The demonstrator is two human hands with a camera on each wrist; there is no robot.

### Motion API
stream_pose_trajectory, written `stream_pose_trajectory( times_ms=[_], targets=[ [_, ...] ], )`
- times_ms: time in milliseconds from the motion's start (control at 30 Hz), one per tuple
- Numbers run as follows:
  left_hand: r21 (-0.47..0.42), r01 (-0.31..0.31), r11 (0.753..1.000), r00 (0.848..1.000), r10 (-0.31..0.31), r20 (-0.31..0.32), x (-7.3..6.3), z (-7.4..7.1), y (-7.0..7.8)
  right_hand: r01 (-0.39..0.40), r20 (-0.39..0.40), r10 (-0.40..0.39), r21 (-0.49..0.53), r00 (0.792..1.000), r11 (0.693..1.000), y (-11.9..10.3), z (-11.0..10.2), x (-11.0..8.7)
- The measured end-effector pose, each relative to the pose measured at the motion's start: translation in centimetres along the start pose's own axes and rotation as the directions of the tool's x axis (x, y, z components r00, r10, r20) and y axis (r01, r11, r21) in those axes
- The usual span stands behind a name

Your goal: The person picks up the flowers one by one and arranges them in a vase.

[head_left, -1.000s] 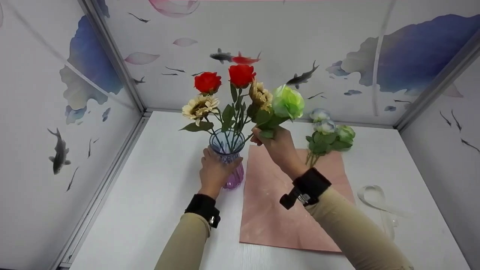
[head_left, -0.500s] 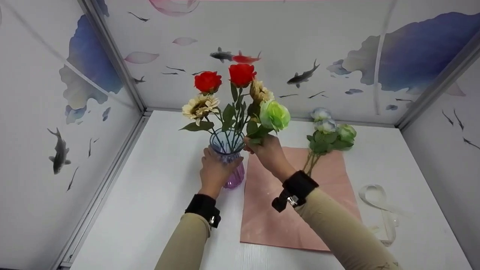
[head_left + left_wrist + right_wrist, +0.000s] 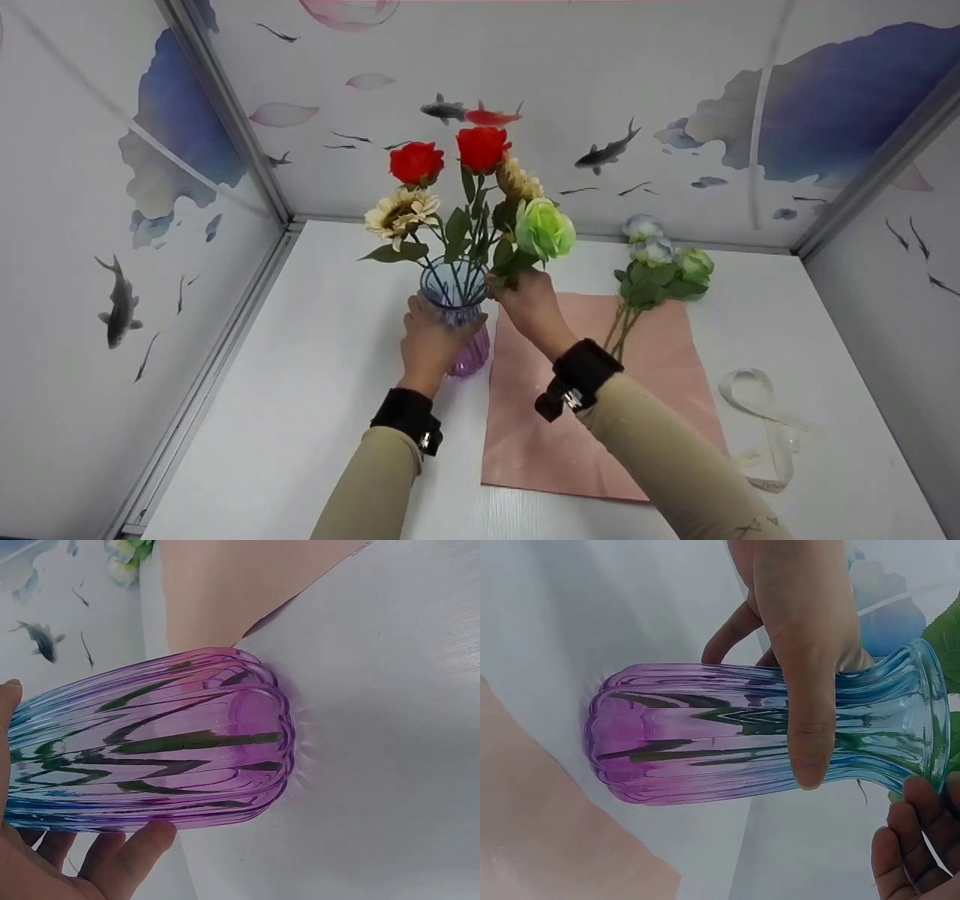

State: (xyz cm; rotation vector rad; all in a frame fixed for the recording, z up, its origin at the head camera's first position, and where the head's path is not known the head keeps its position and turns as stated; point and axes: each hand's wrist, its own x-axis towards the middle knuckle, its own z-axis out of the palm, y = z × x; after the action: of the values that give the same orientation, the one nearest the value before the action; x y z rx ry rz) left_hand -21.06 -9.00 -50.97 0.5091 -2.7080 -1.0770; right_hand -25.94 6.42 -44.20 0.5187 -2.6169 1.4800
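Observation:
A ribbed glass vase [image 3: 469, 354], blue at the top and purple at the base, stands upright on the white table. My left hand [image 3: 433, 339] grips its upper body, thumb across the front in the right wrist view. Two red roses [image 3: 482, 150] and two cream sunflowers [image 3: 401, 215] rise from the vase, stems inside. At the vase's right rim, my right hand [image 3: 534, 306] pinches a green rose [image 3: 545, 229] low on its stem, just under the leaves. In the right wrist view its fingertips [image 3: 919, 787] touch the rim; the pinched stem is largely hidden.
Right of the vase lies a pink sheet [image 3: 555, 427], partly under my right forearm. Two pale blue flowers and a green one [image 3: 691, 266] lie across its far right edge. A pale curled ribbon [image 3: 750, 390] lies farther right. Printed walls enclose the table.
My right hand has come down and left to the vase rim, bringing the green rose lower and closer to the bunch. The left hand keeps its place on the vase.

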Motion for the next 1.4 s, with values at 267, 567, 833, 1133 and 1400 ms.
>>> stream_pose_trajectory(
  times_ms=[267, 567, 833, 1133, 1400],
  targets=[
    [0.003, 0.003, 1.000, 1.000, -0.003, 0.013, -0.1, -0.1, 0.1, -0.066, 0.031, 0.065, 0.060, 0.997, 0.996, 0.1, 0.0, 0.7],
    [-0.022, 0.014, 1.000, 1.000, -0.013, 0.010, 0.0, -0.1, 0.2, -0.231, 0.153, 0.208, 0.152, 0.966, 0.961, 0.2, -0.5, 1.6],
    [-0.019, 0.012, 1.000, 1.000, -0.011, 0.012, 0.0, 0.0, 0.2, -0.278, 0.186, 0.257, 0.099, 0.948, 0.955, 0.1, -0.8, 2.1],
    [-0.018, 0.027, 0.999, 0.999, -0.026, 0.030, 0.0, -0.1, 0.3, -0.330, 0.303, 0.262, 0.198, 0.916, 0.923, 1.6, -1.3, 1.9],
    [-0.015, 0.007, 1.000, 1.000, -0.007, 0.025, 0.1, 0.0, 0.2, -0.339, 0.422, 0.206, 0.269, 0.883, 0.901, 4.3, -3.1, 1.3]
  ],
)
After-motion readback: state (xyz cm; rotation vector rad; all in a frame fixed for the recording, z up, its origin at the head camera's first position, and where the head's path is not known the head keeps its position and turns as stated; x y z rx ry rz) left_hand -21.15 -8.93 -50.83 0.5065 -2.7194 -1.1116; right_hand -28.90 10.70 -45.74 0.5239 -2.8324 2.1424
